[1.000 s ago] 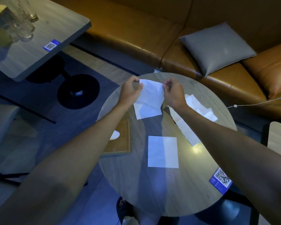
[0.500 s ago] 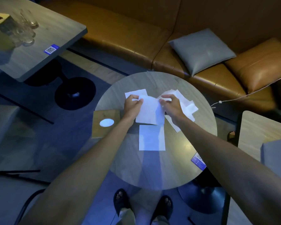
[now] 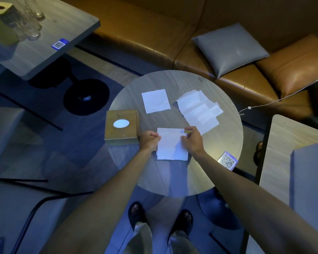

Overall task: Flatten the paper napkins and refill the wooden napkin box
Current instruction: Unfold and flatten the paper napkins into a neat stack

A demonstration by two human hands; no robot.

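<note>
Both hands work the near napkin (image 3: 170, 145), which lies on top of another sheet on the round table (image 3: 174, 178). The left hand (image 3: 149, 140) is curled into a loose fist, thumb and fingers pinching the napkin's left edge. The right hand (image 3: 192, 139) pinches the far right corner, which looks folded over or lifted. To the left, touching or just beside the left hand, stands the wooden box (image 3: 121, 125), closed, with white paper showing through the oval slot in its top. Farther away lies a single napkin (image 3: 155, 100), flat but slightly creased, and to the right of it a loose spread of overlapping napkins (image 3: 199, 110), some still showing fold lines. A printed code sticker (image 3: 227, 160) sits at the table's near right edge. The paper is probably very light, soft and easy to tear, so I judge it best held by opposite edges or corners with a gentle pinch and smoothed with flat palms. A hard pull could rip it, and a quick move could send loose sheets sliding.
</note>
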